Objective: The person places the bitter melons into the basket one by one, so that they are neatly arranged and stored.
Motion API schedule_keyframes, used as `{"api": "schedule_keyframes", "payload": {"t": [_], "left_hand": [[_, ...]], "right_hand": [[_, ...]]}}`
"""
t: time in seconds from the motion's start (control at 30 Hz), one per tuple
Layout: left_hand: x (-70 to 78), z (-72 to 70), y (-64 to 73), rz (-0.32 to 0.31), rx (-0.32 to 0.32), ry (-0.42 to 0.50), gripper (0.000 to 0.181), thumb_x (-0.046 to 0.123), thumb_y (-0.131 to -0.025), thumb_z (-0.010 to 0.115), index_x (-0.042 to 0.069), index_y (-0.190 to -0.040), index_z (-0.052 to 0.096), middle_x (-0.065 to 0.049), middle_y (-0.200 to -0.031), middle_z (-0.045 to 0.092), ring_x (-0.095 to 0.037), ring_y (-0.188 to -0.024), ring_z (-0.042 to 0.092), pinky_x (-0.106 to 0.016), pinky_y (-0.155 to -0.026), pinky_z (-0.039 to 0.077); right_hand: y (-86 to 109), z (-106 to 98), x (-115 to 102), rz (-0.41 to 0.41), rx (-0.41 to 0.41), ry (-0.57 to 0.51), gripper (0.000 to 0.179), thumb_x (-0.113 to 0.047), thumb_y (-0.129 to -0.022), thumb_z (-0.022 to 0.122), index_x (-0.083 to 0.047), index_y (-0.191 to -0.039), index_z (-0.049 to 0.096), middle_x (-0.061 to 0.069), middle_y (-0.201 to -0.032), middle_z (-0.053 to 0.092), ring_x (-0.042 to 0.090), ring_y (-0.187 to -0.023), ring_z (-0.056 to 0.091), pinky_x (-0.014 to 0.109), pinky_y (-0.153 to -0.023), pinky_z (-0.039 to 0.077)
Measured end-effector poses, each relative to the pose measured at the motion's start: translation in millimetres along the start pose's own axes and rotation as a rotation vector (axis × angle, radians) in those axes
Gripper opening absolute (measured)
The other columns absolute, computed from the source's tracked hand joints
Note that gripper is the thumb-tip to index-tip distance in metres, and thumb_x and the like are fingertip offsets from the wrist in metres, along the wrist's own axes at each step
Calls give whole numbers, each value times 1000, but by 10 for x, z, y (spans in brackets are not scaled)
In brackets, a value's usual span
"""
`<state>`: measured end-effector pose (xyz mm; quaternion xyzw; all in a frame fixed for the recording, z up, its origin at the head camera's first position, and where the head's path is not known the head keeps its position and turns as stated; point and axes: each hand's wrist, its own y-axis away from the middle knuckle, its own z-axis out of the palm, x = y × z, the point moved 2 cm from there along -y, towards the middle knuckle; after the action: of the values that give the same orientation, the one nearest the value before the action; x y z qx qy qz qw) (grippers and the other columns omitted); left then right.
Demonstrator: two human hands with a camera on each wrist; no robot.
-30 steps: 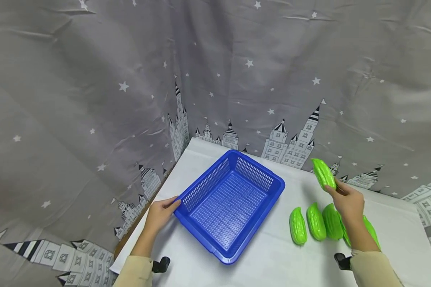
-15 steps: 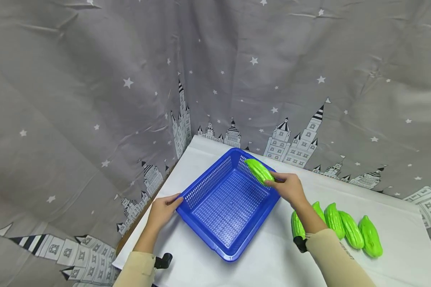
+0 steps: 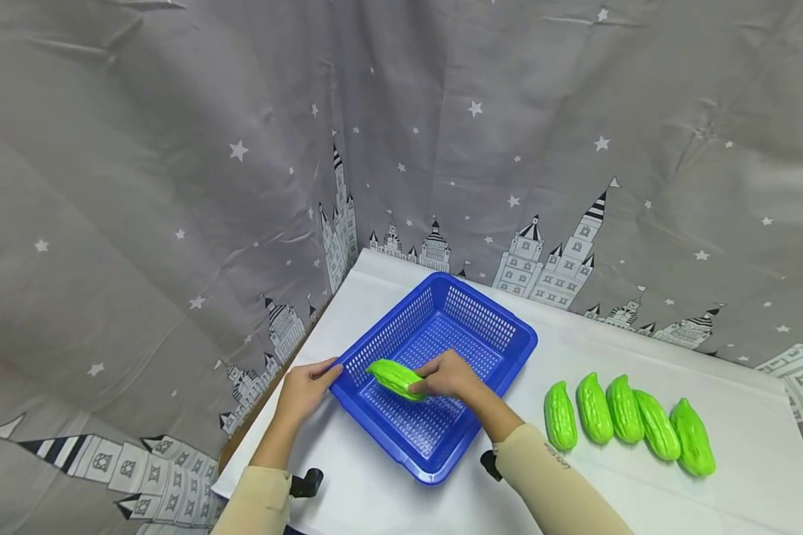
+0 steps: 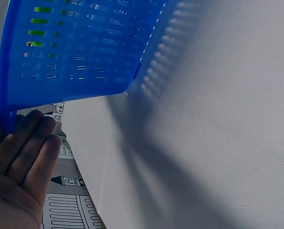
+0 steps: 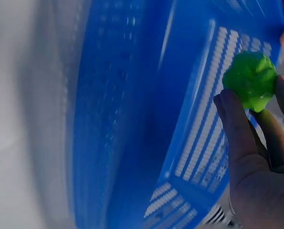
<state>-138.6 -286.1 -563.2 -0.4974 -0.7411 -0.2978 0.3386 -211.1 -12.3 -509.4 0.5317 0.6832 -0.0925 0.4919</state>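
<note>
My right hand [image 3: 450, 375] pinches a bright green, ridged bitter melon [image 3: 396, 379] by one end, over the inside of a blue plastic basket [image 3: 378, 440]. The melon's pointed tip faces left, towards the basket's left corner. In the right wrist view the melon [image 5: 250, 80] shows end-on between thumb and fingertips, with the perforated basket wall behind it. My left hand [image 3: 301, 395] holds the basket's rim at that left corner. The left wrist view has its fingers [image 4: 30, 152] under the rim, outside the slotted wall [image 4: 80, 52]; the thumb is mostly hidden there.
Several more bitter melons [image 3: 624, 409] lie side by side on the white tabletop [image 3: 562, 494], right of the basket. A grey curtain [image 3: 401, 111] with stars and castles stands behind the table and along its left edge [image 3: 268, 401].
My right hand has carried the bitter melon left, from above the row of melons, past the basket's right rim to over its inside. The left hand stays on the rim.
</note>
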Motion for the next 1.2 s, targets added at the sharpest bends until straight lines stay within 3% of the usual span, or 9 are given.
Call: {"api": "schedule_keyframes", "payload": {"t": [0.13,0.3,0.43,0.53,0.67,0.87,1.0,1.2], "left_hand": [[-10,8,-5,4,7,-6,43,37,-97,69,7,-127,70,-18,-124,67,-41,-121,60,-55,-103,45],[-8,10,-9,6,14,1,42,36,-96,69,7,-126,71,-18,-123,68,-40,-119,61,-54,-102,46],[1,6,-10,8,10,-1,42,36,-96,69,7,-127,70,-18,-124,68,-40,-119,61,-54,-101,47],[9,0,-4,11,9,-7,42,36,-96,69,7,-127,70,-19,-124,67,-40,-119,61,-54,-102,46],[23,0,8,10,13,-11,42,36,-96,69,6,-126,71,-19,-123,68,-41,-119,61,-55,-102,46],[55,14,22,7,13,-2,42,35,-96,70,6,-125,71,-20,-122,68,-42,-119,61,-55,-101,46],[71,22,29,0,16,-9,42,36,-96,69,6,-125,71,-19,-122,68,-41,-119,61,-55,-101,47],[64,-9,33,8,19,-26,41,34,-96,69,6,-126,71,-20,-123,68,-41,-119,61,-56,-101,46]], "right_hand": [[-26,222,-62,-4,-27,69,34,-17,-76,89,-1,-104,79,13,-100,76,19,-78,72,30,-69,60],[-57,378,-148,-29,-31,204,34,-22,-74,90,-1,-99,80,10,-99,76,25,-96,72,34,-79,59],[-102,422,-219,-21,-46,266,24,-26,-77,89,-4,-86,81,5,-81,76,19,-76,68,31,-67,57],[-143,444,-262,7,-75,311,25,-27,-79,87,-7,-71,76,0,-62,67,13,-57,54,26,-52,48],[-182,484,-301,15,-115,435,34,-31,-77,88,-9,-61,68,-4,-54,56,10,-52,47,23,-49,43],[-169,548,-303,21,-120,507,31,-17,-69,93,-4,-76,65,4,-70,60,18,-65,57,31,-64,56],[-158,580,-279,3,-114,580,33,-14,-69,93,-4,-83,66,5,-78,60,19,-75,56,36,-77,57],[-162,588,-255,-9,-123,574,31,-16,-69,93,-5,-79,65,3,-75,59,17,-72,55,36,-77,57]]}}
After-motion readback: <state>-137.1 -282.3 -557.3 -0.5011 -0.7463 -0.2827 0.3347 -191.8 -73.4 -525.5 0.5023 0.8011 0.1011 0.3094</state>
